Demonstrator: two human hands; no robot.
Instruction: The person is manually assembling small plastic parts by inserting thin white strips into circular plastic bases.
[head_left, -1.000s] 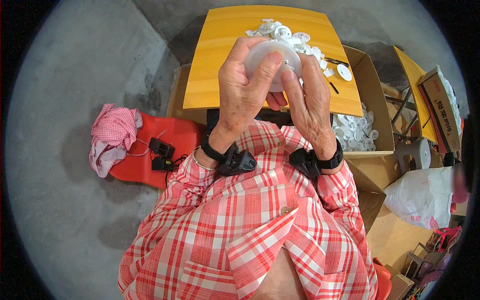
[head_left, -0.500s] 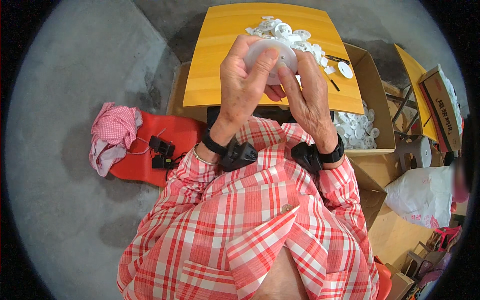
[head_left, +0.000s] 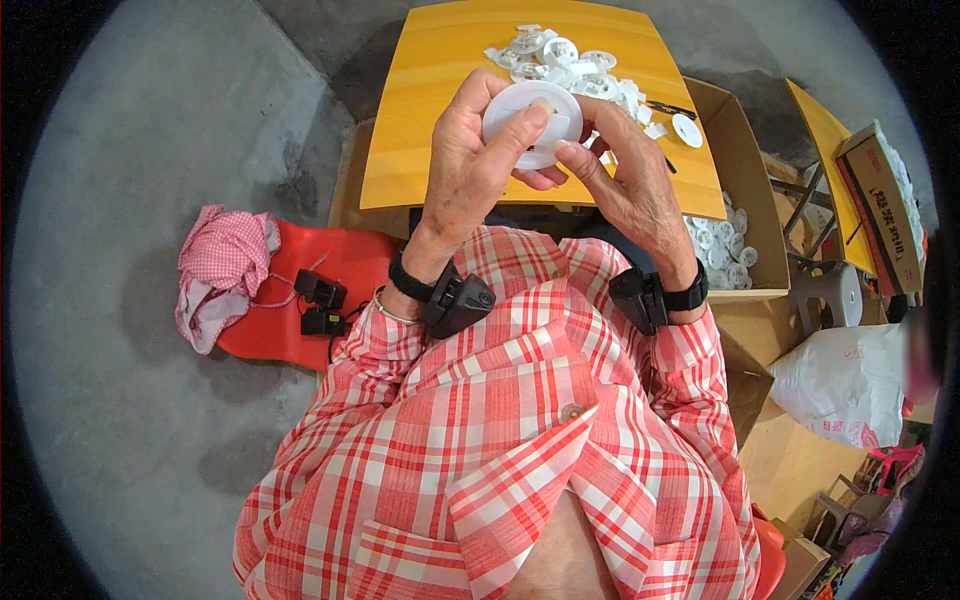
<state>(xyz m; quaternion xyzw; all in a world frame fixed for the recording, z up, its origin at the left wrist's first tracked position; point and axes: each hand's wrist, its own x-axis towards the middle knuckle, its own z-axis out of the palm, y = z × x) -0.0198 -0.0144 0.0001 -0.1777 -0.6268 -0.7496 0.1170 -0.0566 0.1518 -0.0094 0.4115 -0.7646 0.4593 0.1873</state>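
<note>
The left hand (head_left: 470,165) is closed around a round white plastic disc (head_left: 530,122), thumb pressed on its face and fingers curled behind its rim, holding it up above the near edge of the yellow table (head_left: 430,110). The right hand (head_left: 630,190) meets the disc from below and to the right, its forefinger tip touching the lower rim and its other fingers loosely bent beneath; it steadies the disc rather than clasping it. Just beyond the disc, a heap of white plastic parts (head_left: 575,70) lies on the tabletop, partly hidden behind the raised hands. To the right an open cardboard box (head_left: 735,150) holds more white parts. On the floor at left sits a red stool (head_left: 300,290) with a pink cloth (head_left: 220,265) draped over it and small black devices on top. Compared with half a second ago, the disc sits a little lower and the right forefinger has shifted toward its underside
</note>
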